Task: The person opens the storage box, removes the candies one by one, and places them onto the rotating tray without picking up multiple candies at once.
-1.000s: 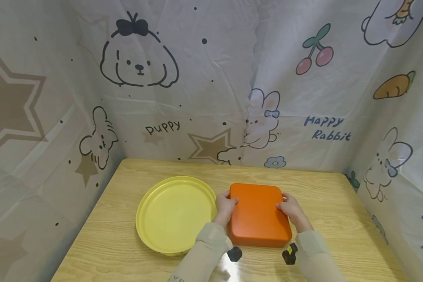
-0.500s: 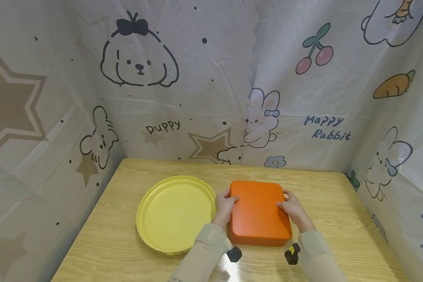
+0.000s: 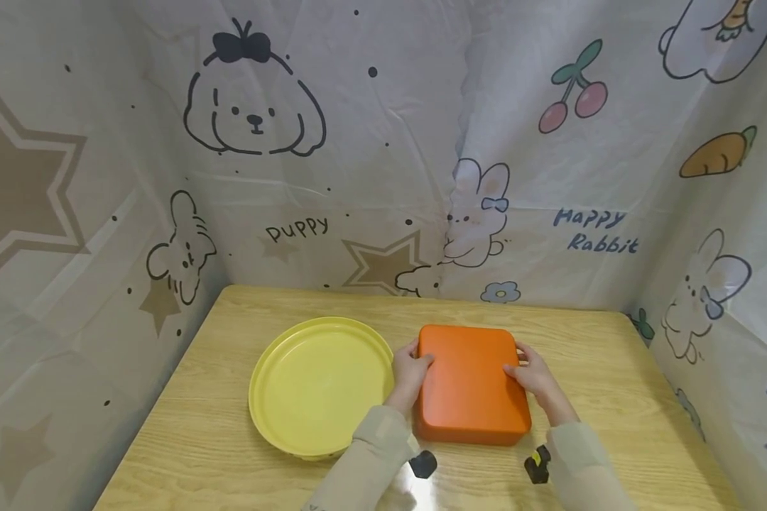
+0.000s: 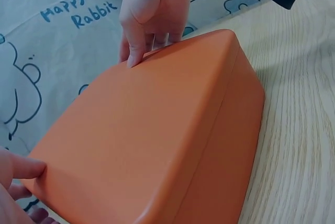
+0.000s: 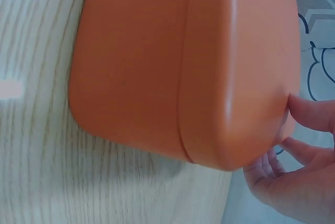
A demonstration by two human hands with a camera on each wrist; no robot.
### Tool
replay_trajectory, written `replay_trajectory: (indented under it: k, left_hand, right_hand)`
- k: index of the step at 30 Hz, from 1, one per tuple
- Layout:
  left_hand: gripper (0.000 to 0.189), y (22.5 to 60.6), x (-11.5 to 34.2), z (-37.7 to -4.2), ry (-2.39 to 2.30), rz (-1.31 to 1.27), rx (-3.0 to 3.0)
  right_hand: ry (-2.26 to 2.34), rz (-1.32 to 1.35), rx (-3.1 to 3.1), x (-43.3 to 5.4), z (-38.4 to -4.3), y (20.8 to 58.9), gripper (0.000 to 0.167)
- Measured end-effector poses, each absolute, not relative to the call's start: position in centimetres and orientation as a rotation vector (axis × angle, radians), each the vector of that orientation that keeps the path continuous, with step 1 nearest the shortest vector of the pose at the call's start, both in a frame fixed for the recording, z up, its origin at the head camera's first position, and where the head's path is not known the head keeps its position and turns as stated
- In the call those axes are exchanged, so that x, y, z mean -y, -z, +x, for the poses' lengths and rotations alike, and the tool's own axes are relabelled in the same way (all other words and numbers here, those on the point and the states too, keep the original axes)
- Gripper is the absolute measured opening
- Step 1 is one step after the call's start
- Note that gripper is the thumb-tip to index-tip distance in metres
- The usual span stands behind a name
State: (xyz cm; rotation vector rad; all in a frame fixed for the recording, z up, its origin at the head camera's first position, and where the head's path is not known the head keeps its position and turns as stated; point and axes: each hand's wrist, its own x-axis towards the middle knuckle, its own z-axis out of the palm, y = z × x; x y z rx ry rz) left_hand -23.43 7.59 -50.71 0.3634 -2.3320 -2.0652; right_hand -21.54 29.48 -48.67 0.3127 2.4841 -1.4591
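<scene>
An orange rounded-square box (image 3: pixel 473 383) sits on the table, with a thin seam running round its side below the top, seen in both wrist views. My left hand (image 3: pixel 410 372) holds its left side, thumb on the top edge and fingers down the side. On the opposite side, my right hand (image 3: pixel 533 372) grips the right edge the same way, thumb on top. The left wrist view shows the left thumb (image 4: pixel 29 167) at the box's edge and the right hand across from it. Fingertips under the rim are partly hidden. The inside of the box cannot be seen.
A round yellow tray (image 3: pixel 322 387) with a raised rim lies left of the box, close to the left hand. Both stand on a light wooden table (image 3: pixel 185 426). A patterned cloth curtain (image 3: pixel 332 142) encloses the back and sides. Black wrist-worn pieces (image 3: pixel 423 465) hang near the sleeves.
The far edge of the orange box has shifted slightly away and up in the head view, both hands moving with it. The right wrist has swung a little to the right. The tray stays put.
</scene>
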Motion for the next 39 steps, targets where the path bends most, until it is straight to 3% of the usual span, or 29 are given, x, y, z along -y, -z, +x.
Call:
replay_trajectory:
  k: [8,39]
  left_hand:
    - [0.045,50.3,-7.2,-23.4,1.955,0.238,2.406]
    - [0.049,50.2,-6.1,-23.0,2.043,0.22,2.461]
  right_hand:
    - [1.418,0.312,-2.516,-29.8,-21.3,48.5,0.064]
    - [1.552,0.234,-2.478,-30.5,-19.9,48.4,0.069]
